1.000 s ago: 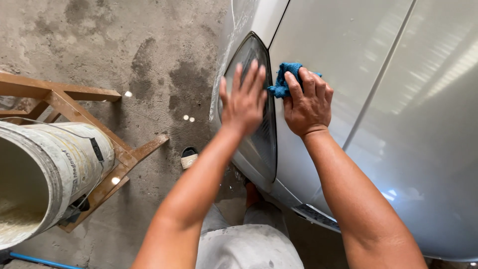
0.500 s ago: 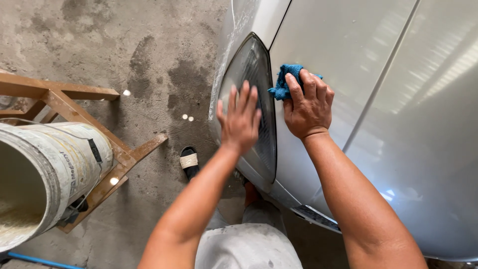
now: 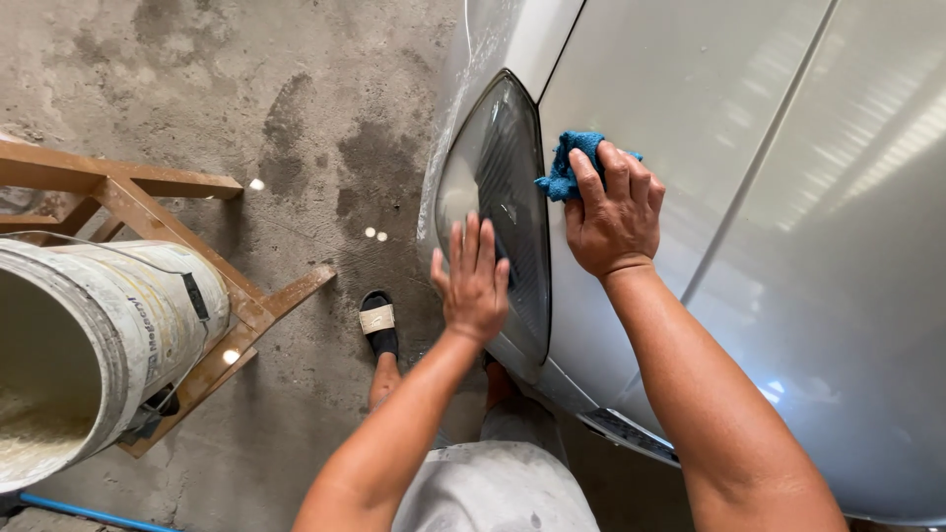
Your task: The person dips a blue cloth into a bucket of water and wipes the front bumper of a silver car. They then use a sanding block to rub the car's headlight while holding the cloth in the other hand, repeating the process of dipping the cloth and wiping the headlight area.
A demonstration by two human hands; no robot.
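Observation:
My left hand [image 3: 474,282] lies flat, fingers spread, on the dark lens of a car headlight [image 3: 493,187]. My right hand [image 3: 613,209] presses a crumpled blue cloth [image 3: 570,164] against the silver car body [image 3: 749,197] just right of the headlight's upper edge. Only part of the cloth shows past my fingers. Both forearms reach up from the bottom of the view.
A large white bucket [image 3: 94,345] lies tilted on a rusty brown metal stand [image 3: 148,197] at the left. Stained concrete floor [image 3: 296,118] stretches below. My foot in a black sandal [image 3: 377,323] stands by the car's front corner. A blue hose [image 3: 79,512] runs along the bottom left.
My left hand has slid down the headlight lens toward its lower part. My right hand with the cloth has stayed in place. My sandalled foot has come further into view.

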